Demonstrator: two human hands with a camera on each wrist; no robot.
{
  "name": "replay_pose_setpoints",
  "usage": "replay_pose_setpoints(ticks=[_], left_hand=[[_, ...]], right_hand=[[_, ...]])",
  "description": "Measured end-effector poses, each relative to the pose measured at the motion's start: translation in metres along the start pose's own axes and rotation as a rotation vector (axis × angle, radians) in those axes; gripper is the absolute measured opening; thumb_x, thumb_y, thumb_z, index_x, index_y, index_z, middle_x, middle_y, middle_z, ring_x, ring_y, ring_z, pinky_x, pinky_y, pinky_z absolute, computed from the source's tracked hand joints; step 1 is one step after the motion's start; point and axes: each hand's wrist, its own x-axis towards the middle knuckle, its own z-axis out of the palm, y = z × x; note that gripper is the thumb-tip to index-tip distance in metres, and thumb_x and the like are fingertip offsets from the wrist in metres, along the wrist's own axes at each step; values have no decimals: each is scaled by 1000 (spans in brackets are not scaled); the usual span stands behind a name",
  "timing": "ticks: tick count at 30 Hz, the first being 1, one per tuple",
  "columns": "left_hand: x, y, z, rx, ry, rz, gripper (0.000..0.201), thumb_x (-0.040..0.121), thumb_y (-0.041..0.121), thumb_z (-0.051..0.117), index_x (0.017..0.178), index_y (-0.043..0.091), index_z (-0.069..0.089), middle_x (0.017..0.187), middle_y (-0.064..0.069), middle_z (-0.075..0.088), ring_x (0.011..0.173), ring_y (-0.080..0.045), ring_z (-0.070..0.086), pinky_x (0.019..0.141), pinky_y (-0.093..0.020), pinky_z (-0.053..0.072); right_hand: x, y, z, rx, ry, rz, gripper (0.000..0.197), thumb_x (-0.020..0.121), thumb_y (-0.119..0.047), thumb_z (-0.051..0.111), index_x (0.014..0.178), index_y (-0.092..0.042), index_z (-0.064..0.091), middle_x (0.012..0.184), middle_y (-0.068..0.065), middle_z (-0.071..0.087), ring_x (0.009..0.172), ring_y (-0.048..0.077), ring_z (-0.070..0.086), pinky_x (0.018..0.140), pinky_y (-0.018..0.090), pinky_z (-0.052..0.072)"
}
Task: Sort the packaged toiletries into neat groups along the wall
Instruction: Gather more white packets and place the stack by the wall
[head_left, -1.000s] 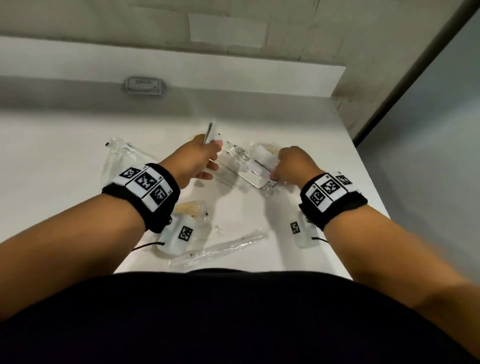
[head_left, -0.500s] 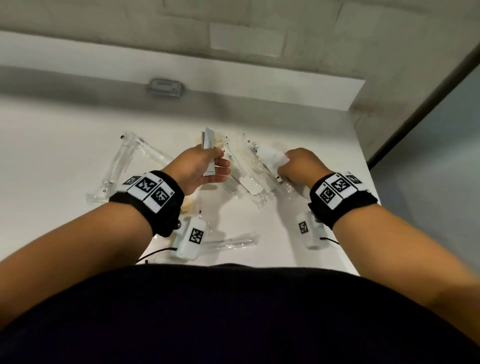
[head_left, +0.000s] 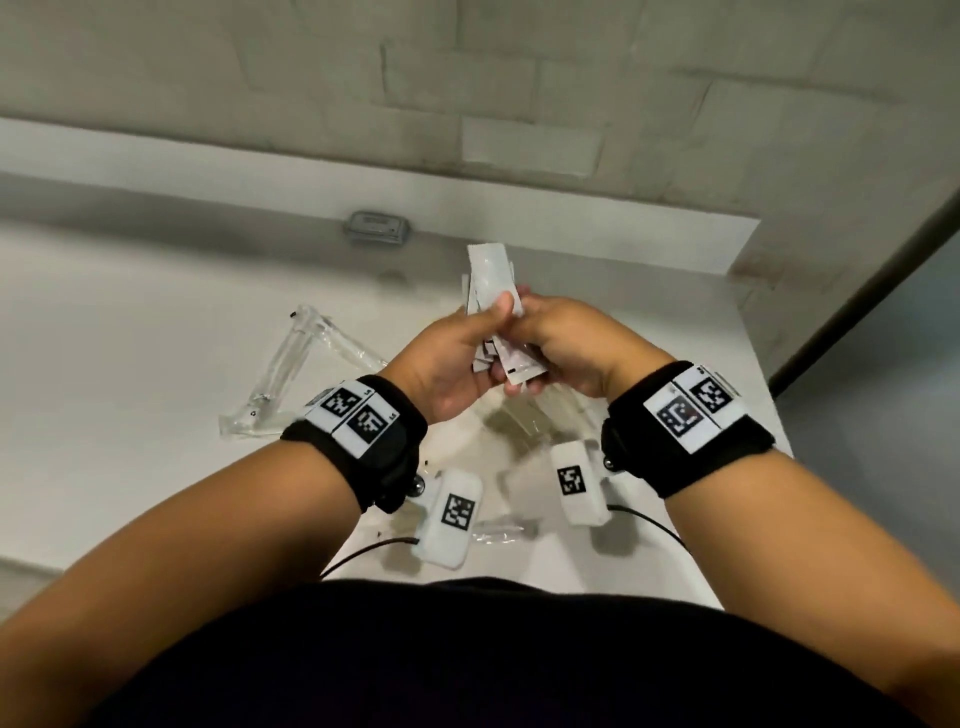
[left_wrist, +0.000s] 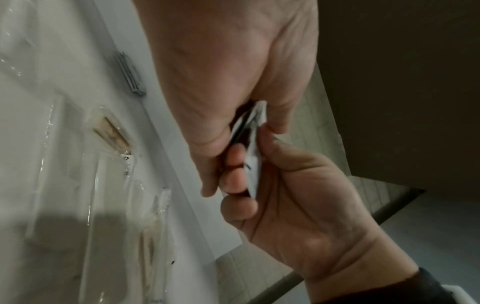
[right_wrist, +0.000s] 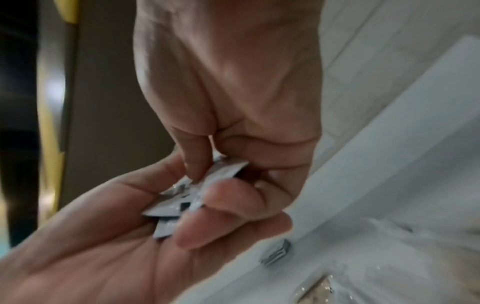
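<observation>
- Left hand (head_left: 457, 358), centre of the head view: thumb and curled fingers clamp a fanned bundle of flat white sachets (head_left: 488, 280).
- Right hand (head_left: 566, 353), touching the left: its fingers pinch the lower ends of the same sachets, seemingly squaring them into one stack.
- Bundle's long axis points up-frame toward the wall (head_left: 519, 93); top ends stick out above both hands, lower corners splay out unevenly.
- Likely next move: set the stack down up-frame along the wall; either hand is equally near.
- Clear-wrapped packets (head_left: 291, 374) lie in a loose V at centre left of the frame on the white counter (head_left: 130, 322); more clear packets lie under the hands, blurred.
- Small grey plate (head_left: 376, 227) at the counter's back edge, above the hands.
</observation>
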Motion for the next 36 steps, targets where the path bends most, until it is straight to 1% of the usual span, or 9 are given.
replay_pose_setpoints(ticks=[3, 7, 9, 13, 19, 23, 27, 31, 36], left_hand=[[-8, 10, -9, -46, 102, 31, 29, 99, 25, 43, 104, 7, 65, 83, -7, 70, 68, -24, 65, 63, -37, 52], [-17, 14, -25, -70, 211, 40, 33, 98, 26, 49, 117, 3, 63, 112, -13, 69, 95, -27, 67, 80, -39, 59], [-22, 15, -29, -120, 275, 43, 26, 97, 22, 52, 113, 5, 63, 109, -13, 70, 93, -28, 69, 85, -43, 56], [-29, 18, -38, -193, 316, 60, 29, 99, 18, 47, 120, 0, 55, 106, -16, 71, 88, -27, 72, 72, -36, 61], [-34, 26, -40, -105, 200, 112, 25, 96, 12, 52, 119, 5, 59, 102, -12, 70, 84, -24, 70, 75, -35, 61], [-37, 30, -49, -67, 189, 138, 30, 93, 8, 56, 123, 9, 59, 112, -10, 70, 95, -25, 70, 74, -33, 60], [-38, 32, -53, -3, 203, 156, 30, 90, 6, 60, 120, 11, 61, 106, -6, 72, 88, -19, 71, 65, -27, 58], [-38, 37, -62, 59, 236, 170, 33, 87, 6, 65, 120, 7, 60, 101, -6, 72, 83, -18, 70, 61, -24, 57], [-41, 46, -79, 48, 246, 148, 35, 89, 14, 64, 122, 4, 59, 99, -7, 71, 81, -16, 70, 64, -25, 59]], right_hand=[[9, 0, 15, -136, 188, -66, 29, 87, -31, 66, 104, -13, 51, 92, 2, 67, 51, 22, 66, 40, 24, 45], [15, 11, 21, -62, 273, -132, 35, 75, -19, 80, 77, -16, 45, 85, 9, 68, 49, 21, 62, 41, 24, 43], [14, 10, 22, -122, 288, -154, 32, 75, -17, 79, 70, -16, 47, 75, 10, 66, 53, 21, 61, 46, 27, 47], [12, 4, 17, -28, 380, -242, 30, 86, -11, 64, 73, -20, 38, 78, 16, 63, 63, 25, 64, 56, 34, 50], [7, -5, 32, -259, 278, -417, 25, 76, -8, 75, 79, -25, 58, 91, -8, 45, 81, 5, 49, 79, 16, 44], [9, -7, 35, -56, 308, -371, 37, 78, 5, 68, 88, -28, 56, 89, 1, 55, 78, 16, 56, 72, 33, 51], [8, -15, 45, 26, 305, -303, 50, 77, 3, 73, 114, -22, 51, 80, 5, 56, 70, 17, 60, 62, 32, 55], [11, -19, 59, 223, 251, -267, 16, 81, -1, 70, 93, -11, 67, 86, 13, 69, 73, 22, 66, 60, 28, 50], [22, -25, 75, 298, 329, -273, 10, 82, -2, 67, 92, -2, 67, 84, 12, 69, 72, 23, 64, 63, 31, 53]])
